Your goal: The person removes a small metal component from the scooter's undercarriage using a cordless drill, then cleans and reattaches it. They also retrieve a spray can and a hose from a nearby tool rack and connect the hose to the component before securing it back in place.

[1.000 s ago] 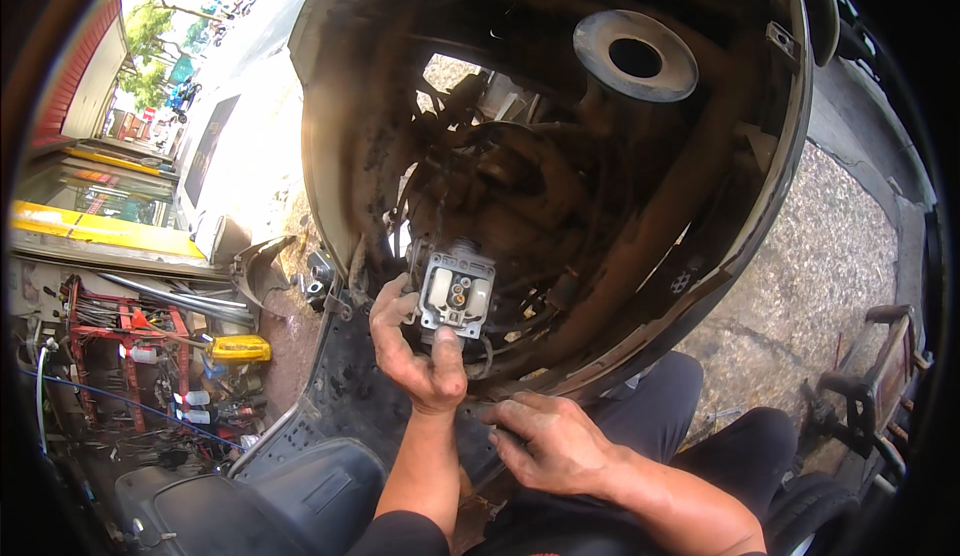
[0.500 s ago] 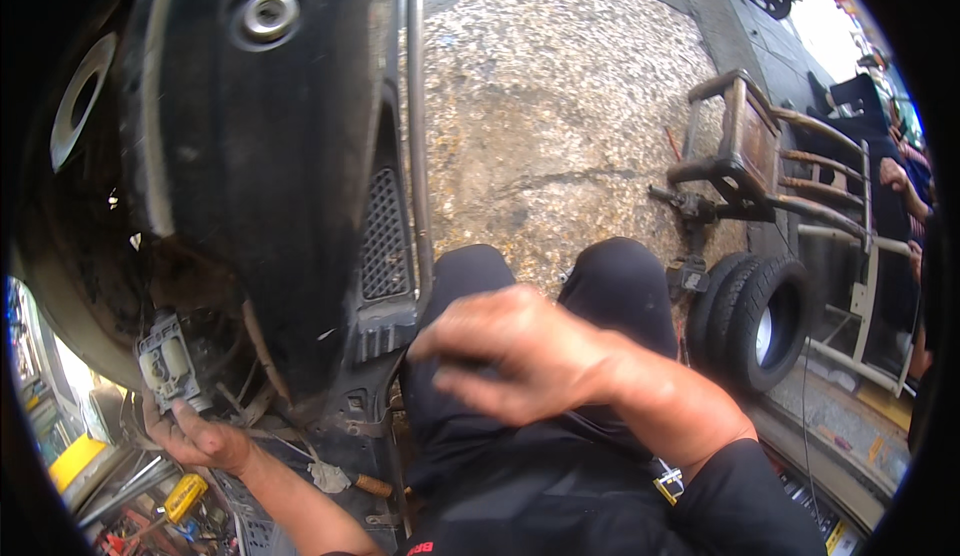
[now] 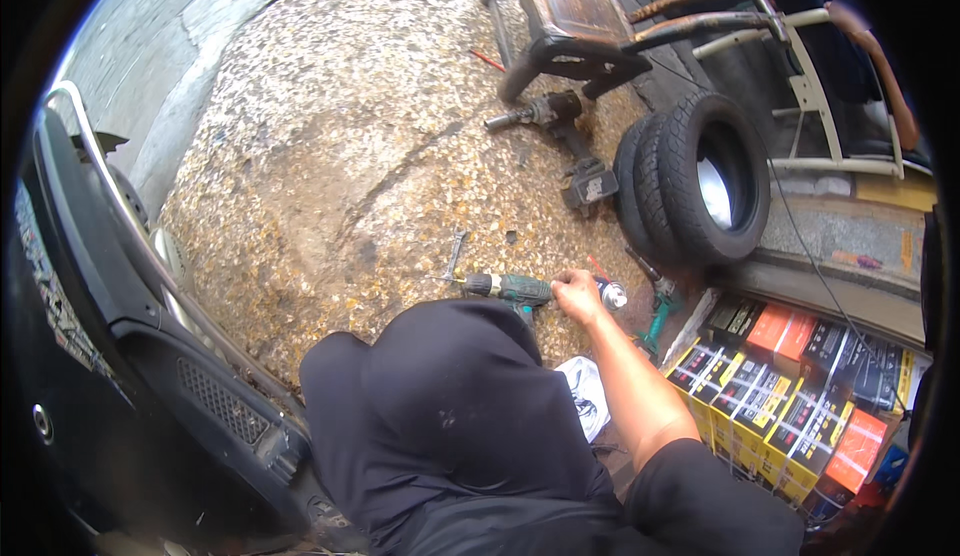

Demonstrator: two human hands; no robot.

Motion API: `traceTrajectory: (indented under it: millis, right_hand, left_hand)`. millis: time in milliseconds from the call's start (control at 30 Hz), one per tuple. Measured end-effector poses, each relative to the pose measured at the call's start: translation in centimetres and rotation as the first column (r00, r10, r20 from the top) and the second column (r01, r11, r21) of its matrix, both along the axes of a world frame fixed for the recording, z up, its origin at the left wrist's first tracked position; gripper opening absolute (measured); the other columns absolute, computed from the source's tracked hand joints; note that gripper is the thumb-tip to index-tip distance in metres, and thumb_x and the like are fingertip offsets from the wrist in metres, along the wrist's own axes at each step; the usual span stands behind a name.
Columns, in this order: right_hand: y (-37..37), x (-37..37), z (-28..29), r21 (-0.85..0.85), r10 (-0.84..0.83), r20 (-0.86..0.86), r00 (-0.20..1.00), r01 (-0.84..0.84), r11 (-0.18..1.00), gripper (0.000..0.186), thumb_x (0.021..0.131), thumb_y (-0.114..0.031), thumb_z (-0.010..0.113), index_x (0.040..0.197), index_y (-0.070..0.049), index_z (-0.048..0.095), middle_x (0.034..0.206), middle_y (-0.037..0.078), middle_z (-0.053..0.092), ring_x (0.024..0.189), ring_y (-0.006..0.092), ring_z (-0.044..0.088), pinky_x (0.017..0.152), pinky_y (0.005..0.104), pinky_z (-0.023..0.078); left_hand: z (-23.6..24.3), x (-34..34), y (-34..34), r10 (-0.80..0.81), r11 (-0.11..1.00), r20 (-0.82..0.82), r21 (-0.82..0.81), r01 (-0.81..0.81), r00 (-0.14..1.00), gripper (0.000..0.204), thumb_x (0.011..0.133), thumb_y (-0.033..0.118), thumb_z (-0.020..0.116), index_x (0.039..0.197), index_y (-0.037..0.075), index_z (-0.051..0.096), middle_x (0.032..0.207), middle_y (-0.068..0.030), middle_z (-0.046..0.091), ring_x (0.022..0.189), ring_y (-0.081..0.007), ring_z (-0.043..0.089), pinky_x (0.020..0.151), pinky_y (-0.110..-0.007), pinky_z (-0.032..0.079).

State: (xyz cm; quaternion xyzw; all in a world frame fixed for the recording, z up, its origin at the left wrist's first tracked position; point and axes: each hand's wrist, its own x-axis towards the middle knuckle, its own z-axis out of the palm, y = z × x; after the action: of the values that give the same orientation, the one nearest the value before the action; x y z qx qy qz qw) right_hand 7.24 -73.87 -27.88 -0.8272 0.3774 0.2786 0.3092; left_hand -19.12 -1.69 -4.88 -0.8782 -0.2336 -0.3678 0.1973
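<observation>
Reaching out over a bent knee, the person's right hand [image 3: 578,294] sits on the rear of a green cordless drill [image 3: 508,288] that lies flat on the pebbled ground [image 3: 330,136]. Fingers curl over the drill's handle end; the hold looks closed on the tool, though the palm side is hidden. Left hand: not in view.

Largest first, placed from that grip:
- dark vehicle body panel [image 3: 120,356], far off on the thumb side, across the knee
- two stacked tyres [image 3: 700,181], beyond the hand and to its outer side
- rusty metal chair frame [image 3: 590,26], further out past the tyres
- rows of coloured boxes [image 3: 790,386], close by the forearm's outer side
- second power tool [image 3: 555,121], well beyond the knuckles
- small shiny can [image 3: 613,296], just beside the fingers

Judgement: step in hand is picking the drill up. Next move calls for a firm wrap round the handle before lifting, chuck kept pointing away.
</observation>
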Motion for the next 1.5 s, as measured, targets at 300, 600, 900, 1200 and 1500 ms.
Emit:
traceTrajectory:
  millis: [300,600,900,1200,1500]
  right_hand:
    - [2.3,-14.2,-2.3,0.053,0.078,-0.338,0.938,-0.063,0.997,0.036,0.086,-0.030,0.066,0.103,-0.001,0.079,0.121,0.026,0.072,0.118,0.0407,0.068,0.102,0.0474,0.053]
    - [-2.8,-20.4,-3.5,-0.213,-0.182,-0.334,0.925,0.114,0.970,0.045,0.084,-0.023,0.063,0.124,-0.005,0.074,0.129,0.024,0.070,0.128,0.0386,0.063,0.110,0.0434,0.049]
    - [-2.0,-19.3,-4.4,-0.080,-0.008,-0.392,0.920,-0.025,0.996,0.044,0.086,-0.021,0.062,0.126,-0.006,0.071,0.129,0.023,0.070,0.125,0.0392,0.065,0.106,0.0456,0.051]
    - [3.8,-18.0,-5.2,0.062,0.089,-0.316,0.945,-0.073,0.995,0.034,0.089,-0.014,0.057,0.119,-0.004,0.069,0.121,0.022,0.073,0.119,0.0381,0.068,0.102,0.0460,0.054]
    - [1.1,-18.8,-6.1,0.027,0.012,-0.159,0.987,-0.007,1.000,0.041,0.087,-0.026,0.066,0.119,-0.001,0.069,0.116,0.024,0.074,0.109,0.0440,0.070,0.097,0.0483,0.055]
  left_hand:
    - [1.2,5.1,-2.8,-0.217,0.973,-0.143,0.051,0.226,0.966,0.037,0.106,0.023,0.062,0.122,-0.009,0.070,0.117,-0.0272,0.072,0.104,-0.0394,0.069,0.093,-0.046,0.055]
    - [2.7,6.7,-3.2,-0.296,0.947,-0.242,0.053,0.318,0.924,0.039,0.105,0.026,0.064,0.123,-0.008,0.070,0.115,-0.0269,0.072,0.100,-0.0390,0.071,0.089,-0.046,0.057]
    - [3.8,7.5,-3.5,-0.357,0.920,-0.275,0.062,0.387,0.893,0.042,0.104,0.030,0.066,0.123,-0.008,0.070,0.112,-0.0267,0.073,0.097,-0.0385,0.072,0.085,-0.047,0.059]
    - [4.3,7.8,-4.5,-0.384,0.902,-0.274,0.091,0.421,0.882,0.045,0.103,0.033,0.068,0.123,-0.007,0.070,0.110,-0.0264,0.074,0.093,-0.0380,0.074,0.080,-0.048,0.061]
    - [4.8,6.8,-5.9,-0.385,0.901,-0.248,0.110,0.420,0.889,0.048,0.102,0.037,0.070,0.123,-0.006,0.070,0.108,-0.0261,0.075,0.090,-0.0376,0.076,0.076,-0.049,0.062]
